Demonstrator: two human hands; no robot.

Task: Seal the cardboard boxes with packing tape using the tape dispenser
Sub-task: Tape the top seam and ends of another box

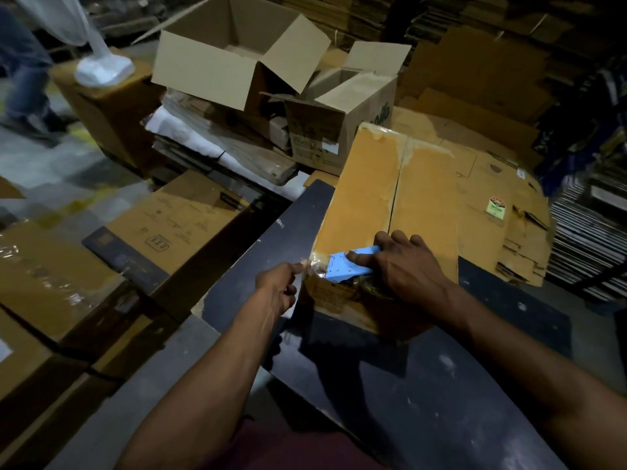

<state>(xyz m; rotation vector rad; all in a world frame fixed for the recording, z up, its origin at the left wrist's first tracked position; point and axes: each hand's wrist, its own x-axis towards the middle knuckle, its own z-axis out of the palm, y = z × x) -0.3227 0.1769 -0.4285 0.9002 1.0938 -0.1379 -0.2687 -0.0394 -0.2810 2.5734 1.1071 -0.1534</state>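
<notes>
Our right hand (405,269) grips the blue tape dispenser (349,268), fingers curled over its top and thumb laid along its blue side plate. The dispenser sits at the near top edge of the closed cardboard box (383,212), where clear tape (317,266) wraps over the box's near left corner. Our left hand (280,286) reaches to that same corner; its thumb tip presses against the tape there, and the remaining fingers are curled loosely under the palm, holding nothing that we can see.

The box stands on the dark table (424,385), toward its far edge, with the centre seam between the two top flaps running away from us. Old tape residue shows at the far end of that seam.

Beyond the table's far edge, two open boxes (237,59) stand with flaps raised. Flattened cardboard sheets (502,205) lie off the table's right side. Taped boxes (61,276) rest on the floor off the left edge. A second person's legs (23,72) show at upper left.
</notes>
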